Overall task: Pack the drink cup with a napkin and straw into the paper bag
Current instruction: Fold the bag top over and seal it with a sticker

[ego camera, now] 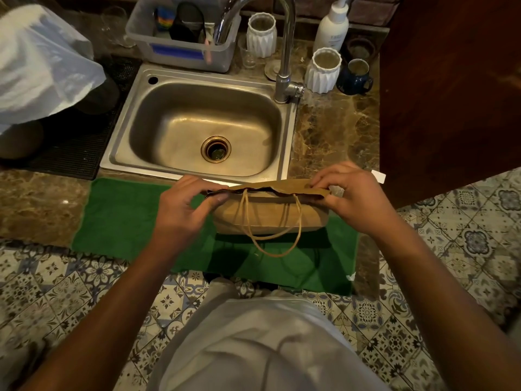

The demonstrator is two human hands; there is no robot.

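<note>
A brown paper bag (267,215) with twine handles stands on a green mat (127,221) at the counter's front edge, just before the sink. Its top is nearly closed, with a thin dark gap along the mouth. My left hand (183,210) pinches the bag's top left corner. My right hand (352,196) pinches the top right corner. One handle loop hangs down the near face of the bag. The inside of the bag is hidden, and no cup, napkin or straw shows.
A steel sink (141,119) with a tall tap (284,66) lies behind the bag. White ribbed vases (324,70), a blue mug (355,77), a pump bottle (332,26) and a plastic bin (180,52) line the back. A white plastic bag (42,66) sits left; a dark wooden panel (451,94) rises right.
</note>
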